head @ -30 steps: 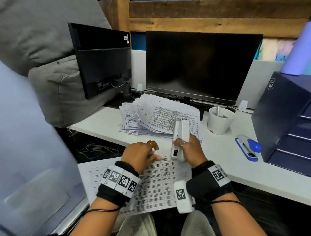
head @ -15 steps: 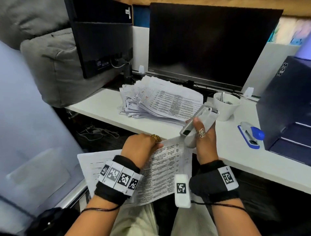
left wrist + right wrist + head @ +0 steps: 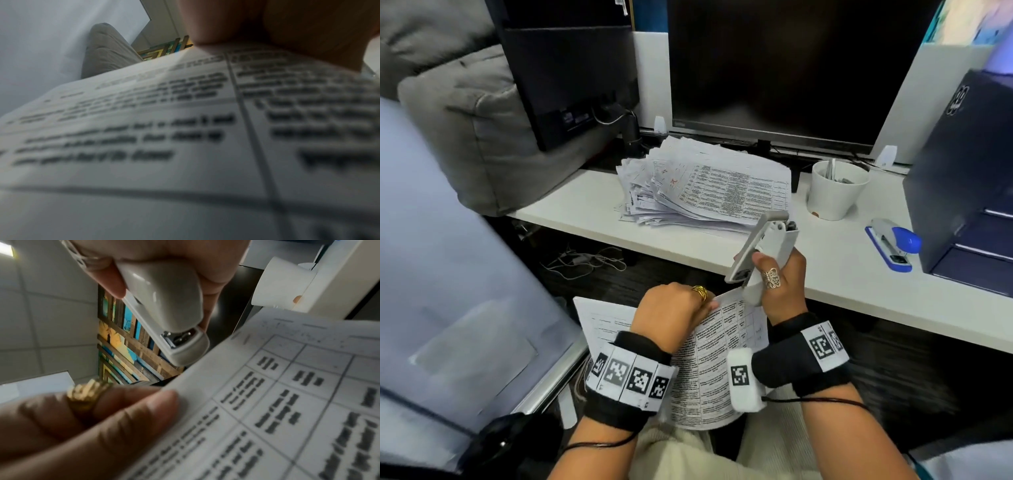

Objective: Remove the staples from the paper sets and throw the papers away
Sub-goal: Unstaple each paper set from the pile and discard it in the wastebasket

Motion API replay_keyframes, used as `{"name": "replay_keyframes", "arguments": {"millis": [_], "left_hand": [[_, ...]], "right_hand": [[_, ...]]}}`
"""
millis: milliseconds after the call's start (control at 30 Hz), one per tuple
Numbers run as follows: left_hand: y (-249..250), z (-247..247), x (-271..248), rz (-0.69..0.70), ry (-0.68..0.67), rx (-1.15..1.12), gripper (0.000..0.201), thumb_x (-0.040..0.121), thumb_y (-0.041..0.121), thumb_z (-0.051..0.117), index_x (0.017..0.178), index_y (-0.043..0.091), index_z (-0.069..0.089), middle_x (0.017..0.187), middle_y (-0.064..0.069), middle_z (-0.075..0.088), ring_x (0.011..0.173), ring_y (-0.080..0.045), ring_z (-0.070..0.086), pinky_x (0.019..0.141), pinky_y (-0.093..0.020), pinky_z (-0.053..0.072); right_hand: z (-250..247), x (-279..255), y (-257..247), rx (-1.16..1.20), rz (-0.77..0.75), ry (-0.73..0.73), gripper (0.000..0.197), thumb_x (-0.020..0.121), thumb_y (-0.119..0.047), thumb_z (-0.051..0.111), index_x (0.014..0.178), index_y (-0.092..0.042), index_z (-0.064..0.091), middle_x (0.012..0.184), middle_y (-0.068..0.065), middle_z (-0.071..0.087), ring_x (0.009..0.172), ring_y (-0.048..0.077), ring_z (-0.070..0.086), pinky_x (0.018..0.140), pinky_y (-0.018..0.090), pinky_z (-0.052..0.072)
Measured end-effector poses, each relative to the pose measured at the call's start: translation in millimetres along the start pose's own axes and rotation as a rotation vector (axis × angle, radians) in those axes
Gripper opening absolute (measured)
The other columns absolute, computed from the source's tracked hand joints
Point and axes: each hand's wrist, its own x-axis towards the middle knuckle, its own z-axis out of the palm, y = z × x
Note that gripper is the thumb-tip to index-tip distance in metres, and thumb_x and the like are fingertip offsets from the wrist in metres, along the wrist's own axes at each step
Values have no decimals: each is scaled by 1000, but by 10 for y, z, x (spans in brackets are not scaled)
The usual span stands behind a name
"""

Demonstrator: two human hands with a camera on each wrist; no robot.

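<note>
A printed paper set (image 3: 719, 359) lies over my lap, below the desk edge. My left hand (image 3: 705, 305), with a gold ring, pinches its top corner; the thumb (image 3: 131, 408) presses the sheet (image 3: 267, 402). In the left wrist view the paper (image 3: 164, 146) fills the frame, blurred. My right hand (image 3: 770, 274) grips a white stapler (image 3: 763, 246) with its jaws apart, tilted up to the right, its lower end just above the held corner. The metal end of the stapler (image 3: 174, 335) sits close to the paper edge; whether it touches is unclear.
A thick pile of paper sets (image 3: 709, 185) lies on the white desk (image 3: 859, 298) before a dark monitor (image 3: 791, 68). A white cup (image 3: 835, 192), a blue stapler (image 3: 893, 243) and a navy drawer unit (image 3: 962, 171) stand right. A loose sheet (image 3: 602, 318) lies left.
My right hand lifted the white stapler off the paper and tilted it up to the right. My left hand raised the paper's top corner off my lap.
</note>
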Motion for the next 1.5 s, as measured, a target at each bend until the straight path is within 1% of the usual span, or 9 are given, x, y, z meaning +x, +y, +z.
{"name": "replay_keyframes", "arguments": {"millis": [233, 400, 533, 767, 1000, 1167, 1333, 1433, 1500], "left_hand": [[73, -56, -10, 58, 172, -75, 45, 92, 51, 34, 89, 25, 70, 70, 2, 69, 63, -18, 65, 49, -28, 49], [88, -108, 5, 86, 254, -27, 26, 83, 42, 53, 75, 27, 72, 56, 4, 65, 46, -13, 60, 39, -18, 37], [130, -158, 23, 71, 136, -43, 32, 92, 44, 46, 93, 24, 71, 75, 1, 70, 65, -19, 65, 53, -26, 47], [87, -195, 17, 44, 41, -47, 38, 96, 47, 38, 107, 26, 67, 91, 1, 70, 83, -18, 64, 67, -31, 49], [126, -199, 22, 57, 19, -56, 39, 95, 50, 36, 111, 29, 65, 96, 2, 70, 88, -18, 64, 70, -29, 48], [144, -231, 17, 80, 35, -67, 38, 94, 50, 40, 107, 27, 68, 89, 0, 71, 82, -20, 65, 65, -29, 47], [76, -173, 189, 67, -44, 5, 41, 96, 51, 33, 113, 28, 63, 100, 4, 68, 94, -16, 62, 72, -26, 43], [62, -137, 265, 86, -77, 36, 40, 97, 49, 34, 109, 26, 64, 97, 3, 67, 92, -16, 62, 71, -25, 43], [52, -120, 296, 101, -72, 36, 38, 97, 48, 35, 107, 25, 63, 97, 3, 67, 92, -17, 62, 70, -24, 42]], "right_hand": [[1, -48, 143, -145, -16, -127, 50, 67, -54, 48, 87, -9, 53, 72, 1, 51, 71, 20, 53, 58, 20, 39], [25, -44, 105, -90, -3, -40, 50, 68, -57, 47, 84, -9, 55, 70, -1, 53, 67, 10, 54, 55, 8, 40], [43, -18, 55, -71, 20, -45, 32, 67, -57, 49, 71, -26, 52, 64, -9, 53, 60, 1, 54, 54, 9, 39], [-29, 40, 7, 73, 213, -45, 17, 74, -37, 53, 70, -21, 58, 65, -6, 56, 64, 8, 56, 63, 26, 44], [-16, -18, -16, 14, 163, -24, 36, 65, -56, 53, 72, -21, 59, 69, 1, 58, 68, 16, 58, 64, 29, 46], [16, 13, -61, -16, 184, -12, 24, 73, -45, 57, 70, -22, 59, 66, -3, 57, 66, 14, 56, 62, 26, 44], [-141, 381, -11, 108, 452, 94, 15, 87, -32, 60, 88, -18, 58, 82, 1, 55, 79, 18, 53, 71, 29, 44], [-455, 773, 95, 93, 656, 159, 67, 65, -40, 71, 118, -10, 45, 97, 5, 54, 90, 23, 55, 77, 33, 47], [-688, 941, 177, 18, 776, 184, 67, 67, -32, 70, 121, -10, 36, 105, 11, 55, 91, 27, 56, 82, 39, 50]]}}
